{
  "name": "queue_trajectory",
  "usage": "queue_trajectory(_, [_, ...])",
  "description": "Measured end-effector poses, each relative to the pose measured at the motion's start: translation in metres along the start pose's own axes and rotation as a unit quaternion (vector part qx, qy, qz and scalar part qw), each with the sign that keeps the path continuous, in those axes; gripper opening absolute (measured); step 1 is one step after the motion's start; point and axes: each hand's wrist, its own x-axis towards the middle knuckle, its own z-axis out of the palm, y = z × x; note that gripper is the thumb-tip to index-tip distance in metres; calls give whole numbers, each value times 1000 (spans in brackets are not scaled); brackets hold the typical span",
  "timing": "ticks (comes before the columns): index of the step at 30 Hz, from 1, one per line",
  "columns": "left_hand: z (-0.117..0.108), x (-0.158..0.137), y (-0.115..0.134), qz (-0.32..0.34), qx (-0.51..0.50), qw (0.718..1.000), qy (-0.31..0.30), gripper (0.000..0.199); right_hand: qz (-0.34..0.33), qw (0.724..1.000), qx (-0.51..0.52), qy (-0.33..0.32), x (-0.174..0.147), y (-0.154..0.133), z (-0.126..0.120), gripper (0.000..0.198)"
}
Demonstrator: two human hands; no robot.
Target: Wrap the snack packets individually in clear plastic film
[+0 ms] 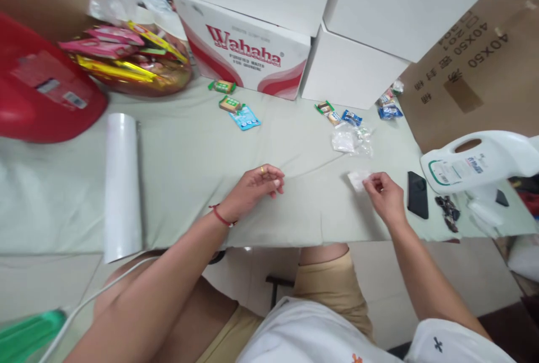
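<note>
My right hand [385, 197] pinches a small clear plastic wrapper [357, 179] between thumb and fingertips, over the right part of the cloth-covered table. Just beyond it lie more crumpled clear wrappers [351, 139]. Close to these are a blue-wrapped snack [352, 118] and a green-and-brown wrapped snack [324, 108]. Over the middle of the table, my left hand [256, 186] is loosely curled with nothing visible in it. Farther back from that hand, two green-and-tan wrapped snacks [230, 104] lie beside a light blue packet [245, 118].
A white roll [123, 189] lies at the left, near a red container [46, 88] and a bowl of packets [168, 79]. White boxes and a Wahaha carton [248, 49] line the back. A black phone [417, 194] and a white jug [475, 161] are at the right.
</note>
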Motion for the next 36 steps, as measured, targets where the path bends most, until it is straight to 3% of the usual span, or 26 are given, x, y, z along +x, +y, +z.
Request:
queue_trajectory(2, [4,-5,2,-16,3,1000,-5,35,-71,993,63,71,-10,-43,24,27])
queue_trajectory(5, [9,-9,0,-36,9,999,-19,45,-182,973,107,90,-28,-111,63,19])
queue_trajectory(8, [9,-9,-3,-19,-5,1000,17,50,-268,953,140,1,-49,-158,92,17])
queue_trajectory(10, [3,-6,-3,1,-14,998,61,48,-292,935,181,-88,-57,-169,101,17])
queue_trajectory(12, [-4,-5,-1,18,-8,995,95,43,-259,926,243,-126,-57,-169,100,21])
queue_trajectory(15, [-11,-4,1,21,28,993,112,34,-172,936,299,-67,-47,-163,91,33])
queue_trajectory(17, [-11,-5,2,14,37,994,101,31,-179,936,298,-57,-39,-161,85,47])
queue_trajectory(18, [-10,-5,1,11,34,995,92,31,-198,932,294,-78,-36,-160,83,46])
queue_trajectory(20, [-7,-6,0,3,17,997,79,34,-200,923,308,-114,-29,-159,80,25])
queue_trajectory(22, [-6,-8,-1,-6,2,997,81,38,-122,914,371,-104,-23,-155,80,18])
queue_trajectory(24, [-8,-8,-1,-8,-13,996,93,41,1,877,472,-87,-17,-148,81,23])
queue_trajectory(26, [-11,-8,-1,0,-37,994,103,44,98,815,558,-123,-13,-138,82,31])
queue_trajectory(28, [-14,-6,1,13,-65,991,114,44,154,765,599,-179,-14,-126,84,35])
queue_trajectory(29, [-15,-5,3,20,-81,989,123,44,169,753,604,-199,-16,-119,85,36])
queue_trajectory(31, [-16,-3,6,31,-114,983,141,44,177,768,584,-194,-21,-107,85,35])
queue_trajectory(33, [-16,-2,8,34,-137,979,148,45,137,829,528,-119,-24,-99,81,32])
queue_trajectory(36, [-14,-2,9,19,-132,983,130,48,-34,919,394,9,-22,-99,67,43])
